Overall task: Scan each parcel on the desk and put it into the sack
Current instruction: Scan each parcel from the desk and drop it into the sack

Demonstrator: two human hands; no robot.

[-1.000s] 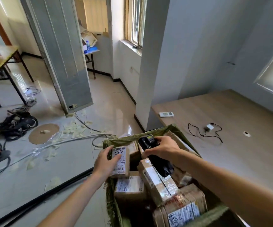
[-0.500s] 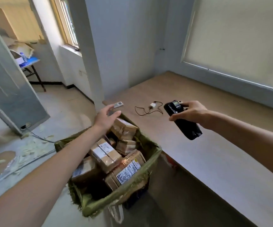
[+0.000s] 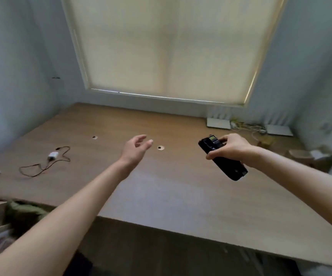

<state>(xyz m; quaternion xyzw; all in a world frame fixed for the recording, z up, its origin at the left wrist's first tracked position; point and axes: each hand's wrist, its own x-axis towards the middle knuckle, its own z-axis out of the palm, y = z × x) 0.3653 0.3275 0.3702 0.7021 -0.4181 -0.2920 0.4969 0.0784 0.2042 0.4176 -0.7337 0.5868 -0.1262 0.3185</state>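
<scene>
Black plastic is what my right hand [image 3: 233,149] holds: the fingers and thumb curl round the upper end of the black handheld scanner [image 3: 223,158], small screen up, its lower end tilting down toward me. My left hand [image 3: 136,149] holds nothing, with the fingers loosely spread and a little bent, raised above the brown wooden desk [image 3: 161,196], not touching it.

Going outward, at the far right end of the desk I see the blurred brown cardboard parcels [image 3: 312,158], near the wall (how many there are I cannot tell). At the lower left edge a corner of the green woven sack [image 3: 24,210] shows, with boxes beside it that I judge are parcels already inside. A small white adapter with a thin black cable [image 3: 52,155] lies on the left part of the desk, well apart from both hands.

I judge the step is fetching the next parcel. To do it well, I would send the free left hand to the right, across under the scanner hand, grip the nearest box, turn its label up, and bring the scanner window square over the barcode before carrying the box to the sack. The crossing arms could knock together, so the scanner should rise a little first.
</scene>
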